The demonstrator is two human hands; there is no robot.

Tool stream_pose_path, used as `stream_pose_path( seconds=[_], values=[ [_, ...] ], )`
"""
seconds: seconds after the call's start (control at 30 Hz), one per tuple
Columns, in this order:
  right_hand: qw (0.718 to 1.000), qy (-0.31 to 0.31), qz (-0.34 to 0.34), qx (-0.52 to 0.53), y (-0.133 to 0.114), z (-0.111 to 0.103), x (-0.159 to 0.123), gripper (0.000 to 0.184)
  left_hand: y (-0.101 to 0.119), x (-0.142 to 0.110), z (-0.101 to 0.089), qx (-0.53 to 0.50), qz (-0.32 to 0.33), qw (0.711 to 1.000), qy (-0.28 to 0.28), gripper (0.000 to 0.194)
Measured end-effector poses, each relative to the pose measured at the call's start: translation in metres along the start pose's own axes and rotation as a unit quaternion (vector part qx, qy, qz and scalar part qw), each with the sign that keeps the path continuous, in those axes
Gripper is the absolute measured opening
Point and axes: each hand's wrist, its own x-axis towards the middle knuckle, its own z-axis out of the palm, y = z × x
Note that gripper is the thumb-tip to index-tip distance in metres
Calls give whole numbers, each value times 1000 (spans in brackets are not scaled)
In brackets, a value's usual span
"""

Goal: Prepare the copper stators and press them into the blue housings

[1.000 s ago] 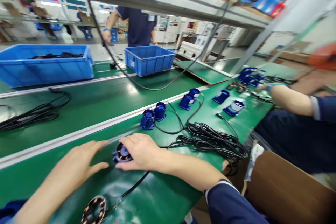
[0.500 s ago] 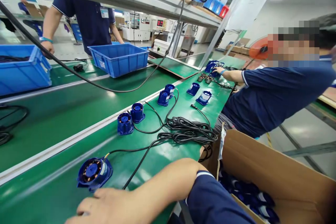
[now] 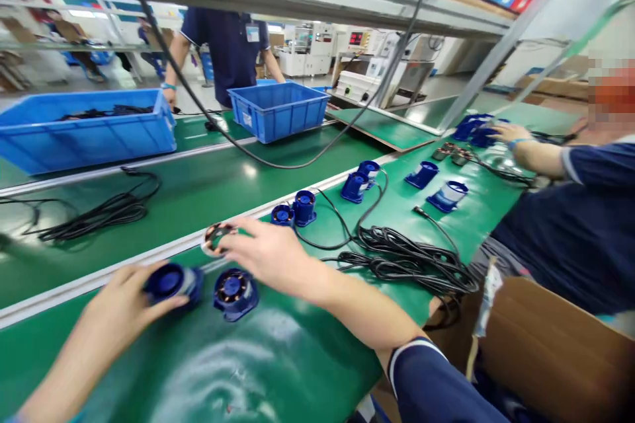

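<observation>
My left hand point(image 3: 116, 307) is closed around a blue round motor housing point(image 3: 171, 283), thumb in front and fingers behind, over the green bench. My right hand point(image 3: 275, 258) reaches across and pinches a ring with copper windings, which looks like a motor stator point(image 3: 214, 241), near the white rail. Between my hands a second blue housing point(image 3: 234, 292) stands on the bench, copper windings showing inside it. Just beyond my right hand two more blue housings point(image 3: 304, 207) stand side by side, one partly hidden by the hand.
A coil of black cable point(image 3: 411, 254) lies right of my right arm, with blue housings point(image 3: 449, 196) behind it. An open cardboard box point(image 3: 555, 337) stands at lower right. Blue bins point(image 3: 278, 112) line the far side, where a person stands. Another person's hand point(image 3: 510, 133) works at right.
The view has swung left. My left hand has come into view, holding a blue housing. My right hand has moved up and away from the bench's near edge and now holds the stator ring.
</observation>
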Motion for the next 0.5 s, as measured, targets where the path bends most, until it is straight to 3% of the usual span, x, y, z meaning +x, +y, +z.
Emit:
stream_pose_path(
  seconds=[0.07, 0.23, 0.33, 0.5],
  values=[
    [999, 10, 39, -1, 16, 9, 13, 24, 14, 20, 16, -113, 29, 993, 25, 88],
    [998, 8, 38, 49, 29, 23, 18, 24, 44, 60, 52, -179, 59, 981, 37, 78],
    [998, -40, 27, 48, 25, 22, 16, 24, 54, 60, 62, -209, 77, 974, 38, 73],
    [987, -161, 8, -11, 21, 10, 15, 22, 63, 43, 61, -230, 81, 969, 21, 69]
  ],
)
